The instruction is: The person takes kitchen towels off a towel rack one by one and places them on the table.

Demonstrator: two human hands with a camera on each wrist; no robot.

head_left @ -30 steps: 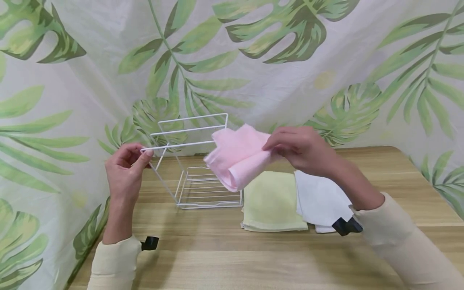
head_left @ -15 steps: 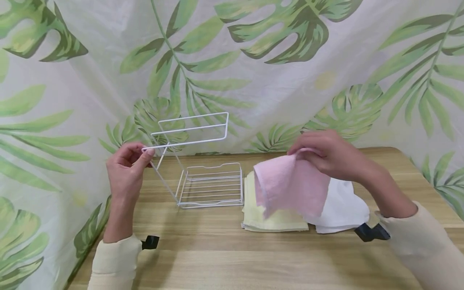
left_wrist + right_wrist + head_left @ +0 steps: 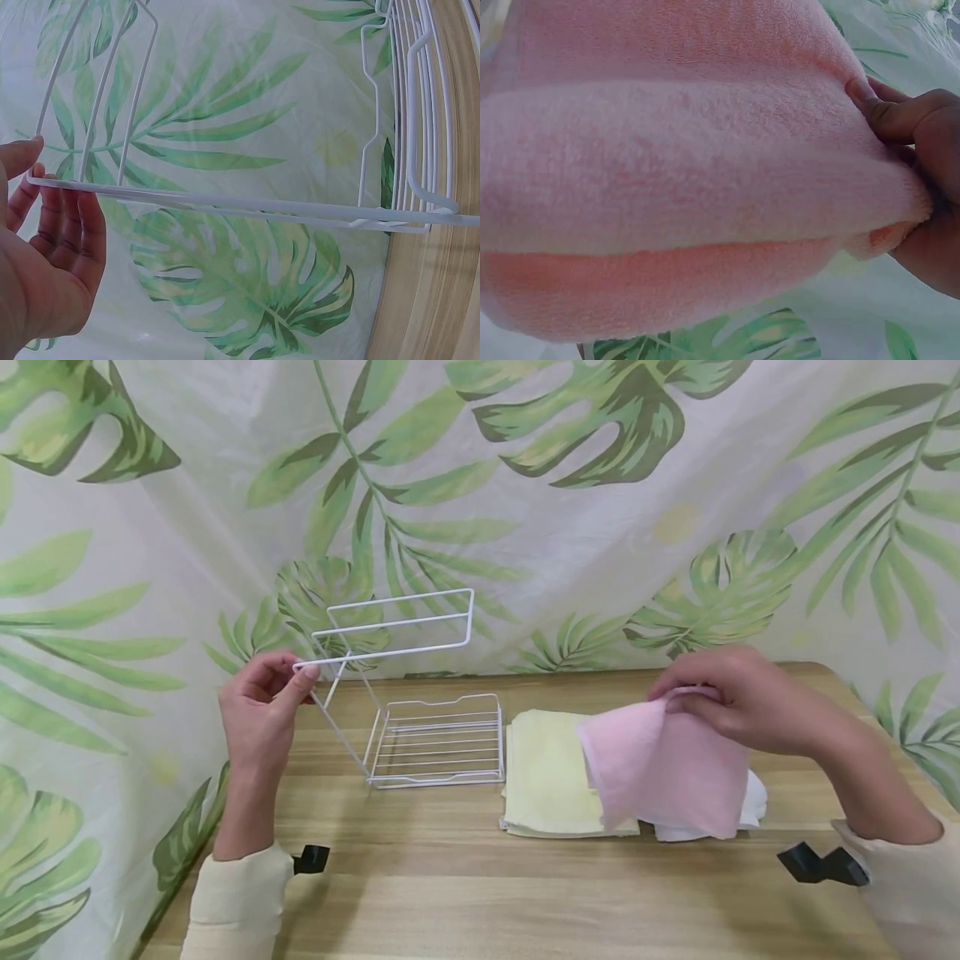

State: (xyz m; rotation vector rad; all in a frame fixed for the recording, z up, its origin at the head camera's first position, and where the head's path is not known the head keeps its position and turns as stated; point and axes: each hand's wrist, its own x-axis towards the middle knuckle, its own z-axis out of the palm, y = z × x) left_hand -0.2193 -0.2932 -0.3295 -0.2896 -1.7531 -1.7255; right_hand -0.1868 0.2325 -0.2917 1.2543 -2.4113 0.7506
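Now right hand (image 3: 738,697), pinching soft pink terry towel (image 3: 667,768), has carried it off white wire rack (image 3: 408,693) rightward; towel hangs over folded white cloth (image 3: 753,802), beside folded pale-yellow towel (image 3: 543,772). Left hand (image 3: 258,710) still pinches rack's top bar. Towel removed, rack bare.

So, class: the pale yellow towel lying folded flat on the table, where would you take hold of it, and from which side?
Pinch the yellow towel at its bare left edge, coming from the rack side; the pink towel hanging from the right hand covers its right part.
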